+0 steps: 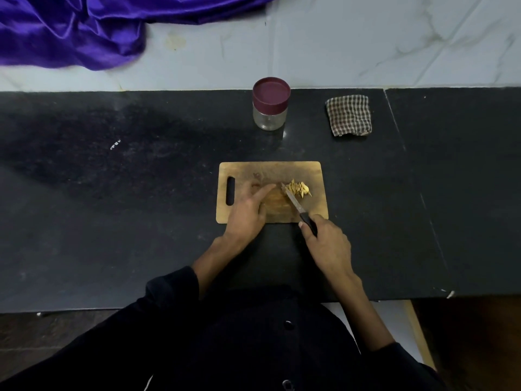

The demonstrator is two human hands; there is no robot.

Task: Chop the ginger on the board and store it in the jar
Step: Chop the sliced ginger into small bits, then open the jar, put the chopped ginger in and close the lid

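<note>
A small heap of chopped yellow ginger (299, 188) lies on the right half of a wooden cutting board (307, 170). My right hand (328, 244) grips the black handle of a knife (294, 204), whose blade tip touches the left side of the ginger heap. My left hand (248, 213) rests on the board with its fingers stretched flat, pointing toward the ginger. Behind the board stands a clear glass jar (270, 117) with a maroon lid (271, 91) on it.
A folded checked cloth (349, 114) lies to the right of the jar on the black counter (112, 193). Purple satin fabric (73, 29) is bunched on the pale surface at the back left. The counter's front edge runs just before my body.
</note>
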